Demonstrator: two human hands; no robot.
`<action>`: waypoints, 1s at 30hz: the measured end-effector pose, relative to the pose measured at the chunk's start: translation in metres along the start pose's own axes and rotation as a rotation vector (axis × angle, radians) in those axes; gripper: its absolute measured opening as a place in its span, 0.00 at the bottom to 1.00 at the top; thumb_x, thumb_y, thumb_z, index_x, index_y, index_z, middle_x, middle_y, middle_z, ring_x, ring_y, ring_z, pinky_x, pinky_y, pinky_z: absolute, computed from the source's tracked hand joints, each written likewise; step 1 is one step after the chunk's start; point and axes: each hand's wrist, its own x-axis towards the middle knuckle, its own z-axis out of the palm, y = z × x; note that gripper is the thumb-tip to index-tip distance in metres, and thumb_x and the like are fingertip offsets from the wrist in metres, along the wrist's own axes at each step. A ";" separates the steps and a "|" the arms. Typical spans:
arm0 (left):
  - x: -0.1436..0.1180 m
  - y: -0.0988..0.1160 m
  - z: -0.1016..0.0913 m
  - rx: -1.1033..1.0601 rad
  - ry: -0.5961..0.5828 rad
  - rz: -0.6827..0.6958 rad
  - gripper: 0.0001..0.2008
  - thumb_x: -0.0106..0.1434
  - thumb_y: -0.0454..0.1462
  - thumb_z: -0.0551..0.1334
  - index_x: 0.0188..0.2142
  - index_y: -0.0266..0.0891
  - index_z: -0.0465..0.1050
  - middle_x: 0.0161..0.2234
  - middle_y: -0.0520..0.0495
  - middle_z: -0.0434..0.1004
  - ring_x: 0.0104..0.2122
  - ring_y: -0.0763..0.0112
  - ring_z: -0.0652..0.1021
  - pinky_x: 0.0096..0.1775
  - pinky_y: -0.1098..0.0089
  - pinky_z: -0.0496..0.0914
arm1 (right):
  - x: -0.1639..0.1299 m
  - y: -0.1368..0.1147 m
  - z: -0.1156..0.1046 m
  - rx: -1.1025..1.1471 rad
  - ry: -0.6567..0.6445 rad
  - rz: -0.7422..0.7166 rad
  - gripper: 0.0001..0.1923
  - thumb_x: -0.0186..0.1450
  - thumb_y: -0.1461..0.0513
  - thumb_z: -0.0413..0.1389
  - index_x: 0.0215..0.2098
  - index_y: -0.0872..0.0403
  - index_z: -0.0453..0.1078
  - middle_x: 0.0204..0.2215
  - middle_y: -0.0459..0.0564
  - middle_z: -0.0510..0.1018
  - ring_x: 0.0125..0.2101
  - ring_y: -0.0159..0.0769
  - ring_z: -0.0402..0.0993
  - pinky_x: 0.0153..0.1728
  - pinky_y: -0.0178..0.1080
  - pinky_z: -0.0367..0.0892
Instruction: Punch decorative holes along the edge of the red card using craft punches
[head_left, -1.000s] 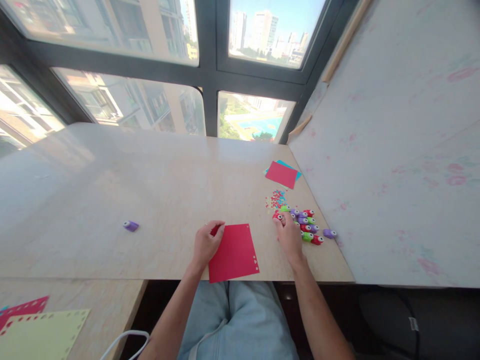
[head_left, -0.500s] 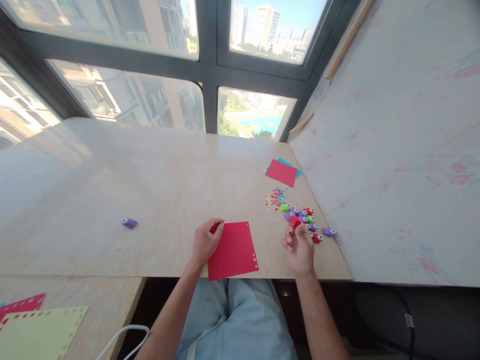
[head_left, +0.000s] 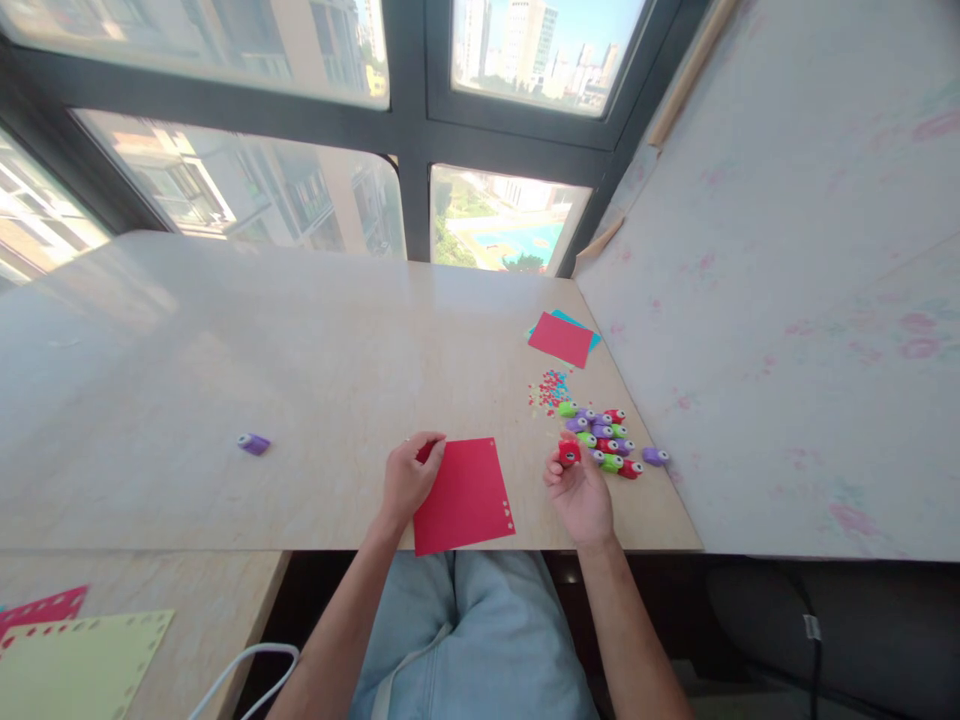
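Note:
A sheet of red paper [head_left: 461, 500] lies at the table's front edge, with small punched shapes along its right side. My left hand [head_left: 411, 475] grips its upper left corner between thumb and fingers. Right of the sheet, my right hand [head_left: 581, 497] is raised, its fingers closed around a red craft punch [head_left: 569, 453]. Just beyond that hand stands a group of small craft punches [head_left: 602, 431] in red, green and purple. A single purple punch [head_left: 655, 457] lies to their right, near the wall.
Punched paper bits [head_left: 551, 391] lie in a heap behind the punches. Farther back is a stack of red and blue paper [head_left: 562, 338]. Another purple punch [head_left: 254, 444] rests at the left. Yellow punched paper [head_left: 82, 660] and a white cable [head_left: 255, 655] are at lower left.
My right hand has moved left towards the red sheet with the red punch, which has turned in the fingers. More of the grouped punches show now. My left hand keeps its hold.

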 end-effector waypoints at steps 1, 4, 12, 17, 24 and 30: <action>0.000 0.000 0.000 0.000 0.001 -0.002 0.11 0.64 0.42 0.57 0.38 0.41 0.76 0.37 0.45 0.82 0.37 0.64 0.80 0.40 0.64 0.73 | 0.000 0.001 0.000 -0.009 -0.009 0.015 0.11 0.60 0.54 0.61 0.40 0.49 0.74 0.26 0.43 0.75 0.22 0.29 0.67 0.21 0.33 0.65; 0.000 0.000 0.000 -0.003 0.005 -0.007 0.11 0.64 0.42 0.57 0.38 0.41 0.77 0.37 0.46 0.82 0.37 0.64 0.80 0.40 0.65 0.73 | 0.001 0.005 -0.001 -0.025 -0.031 0.092 0.11 0.61 0.54 0.61 0.38 0.50 0.75 0.25 0.43 0.75 0.20 0.28 0.67 0.19 0.32 0.65; 0.000 0.001 0.000 -0.008 0.001 -0.006 0.10 0.64 0.41 0.57 0.38 0.41 0.76 0.36 0.47 0.82 0.36 0.64 0.80 0.39 0.67 0.73 | 0.004 0.019 -0.009 -0.002 0.039 0.108 0.12 0.56 0.58 0.68 0.35 0.53 0.75 0.35 0.49 0.81 0.25 0.28 0.75 0.22 0.28 0.73; -0.001 0.000 0.000 -0.014 0.001 -0.005 0.10 0.65 0.41 0.58 0.38 0.41 0.76 0.37 0.47 0.82 0.37 0.65 0.80 0.39 0.67 0.73 | 0.001 0.015 -0.004 0.029 0.011 0.113 0.11 0.58 0.58 0.65 0.39 0.52 0.74 0.30 0.45 0.78 0.23 0.26 0.73 0.21 0.26 0.71; -0.001 0.000 0.001 -0.016 0.006 -0.004 0.10 0.65 0.41 0.58 0.38 0.41 0.77 0.37 0.46 0.82 0.37 0.64 0.80 0.40 0.66 0.73 | -0.005 0.010 0.004 -0.024 -0.023 0.130 0.10 0.60 0.57 0.63 0.38 0.54 0.75 0.30 0.45 0.77 0.22 0.23 0.70 0.19 0.23 0.67; 0.000 0.000 0.001 -0.017 0.006 0.000 0.10 0.64 0.40 0.58 0.38 0.40 0.77 0.36 0.47 0.82 0.36 0.65 0.80 0.39 0.66 0.72 | -0.009 0.009 0.010 -0.131 -0.095 0.100 0.14 0.60 0.56 0.64 0.40 0.55 0.75 0.41 0.51 0.80 0.22 0.23 0.71 0.18 0.24 0.67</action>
